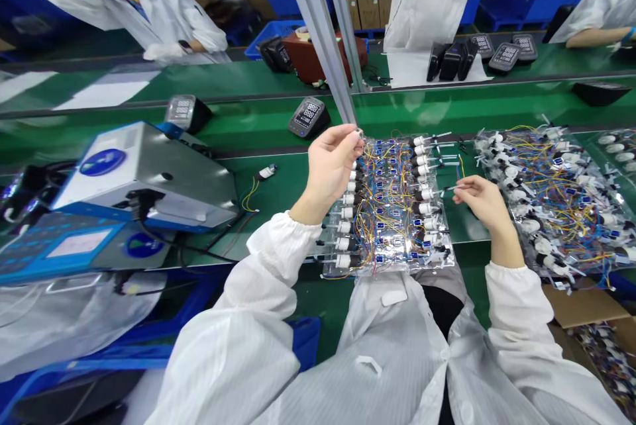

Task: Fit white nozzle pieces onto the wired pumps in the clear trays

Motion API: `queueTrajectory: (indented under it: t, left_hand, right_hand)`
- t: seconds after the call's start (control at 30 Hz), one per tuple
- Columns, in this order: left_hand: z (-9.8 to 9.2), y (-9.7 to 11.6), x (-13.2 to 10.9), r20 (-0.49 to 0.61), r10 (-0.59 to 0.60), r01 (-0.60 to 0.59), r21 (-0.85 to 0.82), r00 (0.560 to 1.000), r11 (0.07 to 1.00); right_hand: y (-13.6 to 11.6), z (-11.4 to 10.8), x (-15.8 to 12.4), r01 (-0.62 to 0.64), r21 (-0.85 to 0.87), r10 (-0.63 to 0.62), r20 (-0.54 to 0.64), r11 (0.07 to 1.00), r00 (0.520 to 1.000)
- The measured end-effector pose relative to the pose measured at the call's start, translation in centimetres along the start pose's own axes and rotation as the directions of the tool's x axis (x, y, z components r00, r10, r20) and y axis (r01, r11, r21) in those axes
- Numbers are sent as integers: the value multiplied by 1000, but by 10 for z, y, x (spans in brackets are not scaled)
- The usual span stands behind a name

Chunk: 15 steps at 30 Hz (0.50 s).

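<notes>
- Overall, one green bench (288, 180)
- wired assemblies (380, 213) in rows on clear plastic (448, 257), bench's near edge
- left hand (334, 163), nearly closed, pinching a pale tip (360, 134), plastic's far left corner
- right hand (481, 203), nearly closed, pinching a thin strand (450, 188), plastic's right edge

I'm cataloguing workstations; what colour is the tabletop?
The tabletop is green, best seen in the head view.

The green counter (285, 203) bears a batch of wired white parts (392, 210) on clear plastic, with a lone wired part (265, 173) and, farther out, a blue-and-silver machine (169, 177) to the left of that batch, and small dark bits (462, 145), a second wired cluster (561, 196) and a third cluster (623, 150) to its right.
</notes>
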State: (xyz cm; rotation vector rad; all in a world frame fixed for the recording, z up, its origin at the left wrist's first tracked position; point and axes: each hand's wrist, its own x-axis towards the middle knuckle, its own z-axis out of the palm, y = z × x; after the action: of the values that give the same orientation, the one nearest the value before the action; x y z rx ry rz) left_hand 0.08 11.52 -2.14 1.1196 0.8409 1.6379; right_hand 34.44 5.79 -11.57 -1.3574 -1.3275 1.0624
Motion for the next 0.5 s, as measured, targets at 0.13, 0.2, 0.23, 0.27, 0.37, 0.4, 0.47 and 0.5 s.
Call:
queueTrajectory:
  t: [0.13,0.2,0.23,0.27,0.37,0.4,0.47,0.5]
  left_hand:
    - [15,-12,-9,165,-54,38,100,985,994]
    - [25,-19,-16,242,-83,44,163,967,986]
    - [30,-22,-19,274,-99,47,191,957,980]
    - [35,-26,-22,303,-118,53,215,946,975]
    - [46,-39,-27,372,-162,67,256,914,964]
    - [48,-45,-27,387,-167,67,259,907,964]
    - [50,-56,-27,409,-174,70,257,896,964]
    - [49,-62,-27,415,-176,73,254,892,965]
  right_hand:
    - [-3,3,-2,147,-15,-148,-50,989,988]
    - [-6,11,1,250,-16,-250,-94,968,964]
    - [-8,17,4,290,13,-287,-110,957,952]
    - [-10,24,6,316,65,-307,-119,946,944]
    - [-16,45,14,316,262,-293,-121,912,948]
    - [-18,52,17,308,307,-284,-121,900,951]
    - [-20,63,20,306,347,-282,-119,887,952]
    - [-20,68,21,307,350,-286,-114,885,952]
